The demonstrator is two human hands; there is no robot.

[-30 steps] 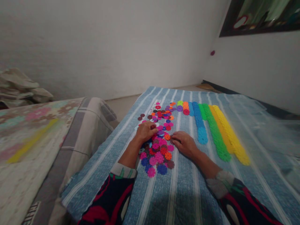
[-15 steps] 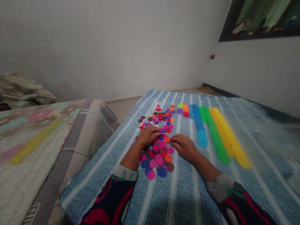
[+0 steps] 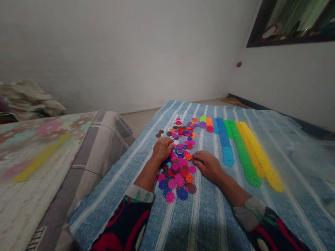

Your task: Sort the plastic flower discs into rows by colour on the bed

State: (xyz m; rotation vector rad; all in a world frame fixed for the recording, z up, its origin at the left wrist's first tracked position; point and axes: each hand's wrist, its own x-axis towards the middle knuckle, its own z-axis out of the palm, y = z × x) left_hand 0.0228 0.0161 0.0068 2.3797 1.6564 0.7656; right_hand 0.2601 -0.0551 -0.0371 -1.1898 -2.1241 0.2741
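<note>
A loose pile of flower-shaped plastic discs [image 3: 179,180] in pink, red, orange, purple, blue and brown lies on the striped blue cloth. At the pile's left edge, my left hand [image 3: 162,149] has its fingers curled together over some discs; what its fingertips hold is hidden. My right hand [image 3: 208,164] rests at the pile's right side, thumb and fingers closed at the edge of a dark brown disc [image 3: 194,160]. Right of that hand, overlapping discs form rows by colour: a blue row [image 3: 223,136], a green row [image 3: 242,157] and a yellow row [image 3: 261,157].
Short stacks of purple discs [image 3: 202,124] and orange discs [image 3: 209,122] stand at the far end. Clear plastic bags [image 3: 309,157] lie on the right. To the left is another surface with a flowered cover [image 3: 47,146] and a yellow strip [image 3: 43,157].
My left hand has drawn back slightly up and left, uncovering purple discs in the pile. My right hand stays almost in place. The view has shifted slightly.
</note>
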